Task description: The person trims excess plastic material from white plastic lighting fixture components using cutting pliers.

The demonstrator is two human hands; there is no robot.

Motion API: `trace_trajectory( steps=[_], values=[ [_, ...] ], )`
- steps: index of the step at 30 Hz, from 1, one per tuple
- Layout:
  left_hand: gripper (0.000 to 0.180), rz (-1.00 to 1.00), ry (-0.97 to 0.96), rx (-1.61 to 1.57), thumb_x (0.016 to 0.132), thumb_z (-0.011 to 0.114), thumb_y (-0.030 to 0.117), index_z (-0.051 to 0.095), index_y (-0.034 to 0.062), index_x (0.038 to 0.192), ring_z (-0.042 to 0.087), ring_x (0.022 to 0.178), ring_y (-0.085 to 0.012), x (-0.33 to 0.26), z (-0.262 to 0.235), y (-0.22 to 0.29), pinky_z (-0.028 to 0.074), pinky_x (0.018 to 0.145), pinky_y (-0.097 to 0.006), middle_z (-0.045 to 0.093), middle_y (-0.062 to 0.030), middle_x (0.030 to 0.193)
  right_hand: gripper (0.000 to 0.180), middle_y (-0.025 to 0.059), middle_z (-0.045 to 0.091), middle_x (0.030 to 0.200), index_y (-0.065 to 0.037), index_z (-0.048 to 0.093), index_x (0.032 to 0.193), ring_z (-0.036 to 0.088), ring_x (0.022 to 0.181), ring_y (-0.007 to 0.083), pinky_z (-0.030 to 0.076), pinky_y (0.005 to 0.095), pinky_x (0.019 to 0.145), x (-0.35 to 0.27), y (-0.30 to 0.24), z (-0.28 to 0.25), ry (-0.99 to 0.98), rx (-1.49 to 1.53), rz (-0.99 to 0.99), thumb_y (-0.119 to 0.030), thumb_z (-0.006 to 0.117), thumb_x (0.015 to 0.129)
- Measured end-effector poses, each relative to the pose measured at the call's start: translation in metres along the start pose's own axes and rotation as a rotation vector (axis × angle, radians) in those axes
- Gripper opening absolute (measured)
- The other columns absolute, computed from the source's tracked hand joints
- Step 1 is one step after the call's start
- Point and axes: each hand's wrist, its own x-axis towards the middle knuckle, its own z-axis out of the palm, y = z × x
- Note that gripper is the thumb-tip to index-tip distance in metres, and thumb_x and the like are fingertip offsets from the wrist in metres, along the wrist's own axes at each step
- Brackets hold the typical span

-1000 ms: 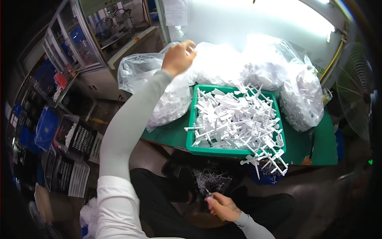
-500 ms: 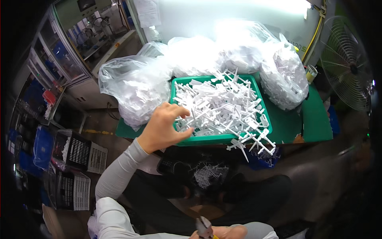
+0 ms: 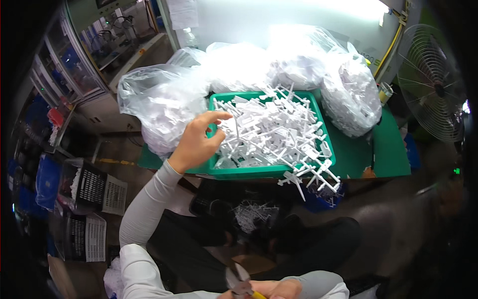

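My left hand (image 3: 198,143) hovers over the left edge of a green tray (image 3: 271,171). Its thumb and index finger are curved and apart, with nothing visible between them. White plastic parts (image 3: 274,132), many still joined to thin sprues, are heaped in the tray. One branched cluster (image 3: 313,178) hangs over the tray's front right corner. Low in the view, near my body, my right hand (image 3: 279,289) grips a pair of yellow-handled cutting pliers (image 3: 240,285). The plier jaws are spread, with nothing between them.
Clear bags of white parts (image 3: 167,107) stand left of and behind the tray, another bag (image 3: 352,99) at right. Below the table edge, a dark container (image 3: 254,217) holds white sprue scraps. Black and white crates (image 3: 89,187) stand at left; a fan (image 3: 433,84) at right.
My left hand has drawn back slightly to the left and its fingers have lifted from the parts. The plier jaws have opened wider and shifted left.
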Motion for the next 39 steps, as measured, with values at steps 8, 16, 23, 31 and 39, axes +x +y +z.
trace_trajectory(
  steps=[8, 16, 23, 31, 39],
  values=[
    [0.065, 0.061, -0.134, 0.043, 0.077, 0.076, 0.044, 0.062, 0.0040, 0.126, 0.061, 0.113, -0.0287, 0.042, 0.014, 0.032, 0.047, 0.099, -0.042, 0.068, -0.0161, 0.115, 0.043, 0.0021, 0.048, 0.085, -0.007, 0.048, 0.089, 0.050, 0.080, 0.0133, 0.038, 0.0263, 0.074, -0.011, -0.031, -0.057, 0.062, -0.335, 0.052, -0.044, 0.070, 0.086],
    [0.047, 0.093, -0.219, 0.399, 0.071, 0.073, 0.047, 0.072, 0.0064, 0.093, 0.069, 0.090, -0.0363, 0.085, 0.028, 0.032, 0.055, 0.080, -0.046, 0.070, -0.0175, 0.090, 0.032, 0.0070, 0.053, 0.081, -0.003, 0.053, 0.094, 0.056, 0.081, 0.0228, 0.046, 0.0389, 0.080, -0.041, -0.088, -0.134, 0.530, -0.657, -0.290, -0.033, 0.061, 0.088],
    [0.049, -0.103, -0.449, 0.629, 0.066, 0.082, 0.038, 0.071, 0.0024, 0.098, 0.069, 0.096, -0.0361, 0.096, 0.041, 0.038, 0.056, 0.084, -0.044, 0.071, -0.0193, 0.097, 0.021, 0.0037, 0.054, 0.085, -0.006, 0.054, 0.101, 0.058, 0.087, 0.0213, 0.047, 0.0398, 0.087, -0.039, -0.090, -0.165, 0.636, -0.709, -0.348, -0.025, 0.058, 0.092],
    [0.036, 0.103, -0.175, -0.117, 0.082, 0.072, 0.022, 0.071, -0.0004, 0.110, 0.068, 0.086, -0.0194, 0.097, -0.025, 0.036, 0.054, 0.078, -0.029, 0.072, -0.0134, 0.097, 0.017, 0.0040, 0.057, 0.091, -0.006, 0.055, 0.103, 0.060, 0.089, 0.0158, 0.048, 0.0331, 0.087, -0.036, -0.082, -0.157, 0.722, -0.853, -0.300, -0.021, 0.060, 0.095],
    [0.028, 0.413, 0.061, -0.267, 0.080, 0.072, -0.005, 0.074, 0.0074, 0.106, 0.066, 0.084, -0.0203, -0.062, -0.005, 0.044, 0.051, 0.074, -0.029, 0.069, -0.0099, 0.098, 0.045, 0.0113, 0.059, 0.092, -0.001, 0.051, 0.113, 0.062, 0.089, 0.0219, 0.051, 0.0386, 0.086, -0.049, -0.095, -0.144, 0.758, -1.045, -0.539, -0.043, 0.053, 0.096]
  ],
)
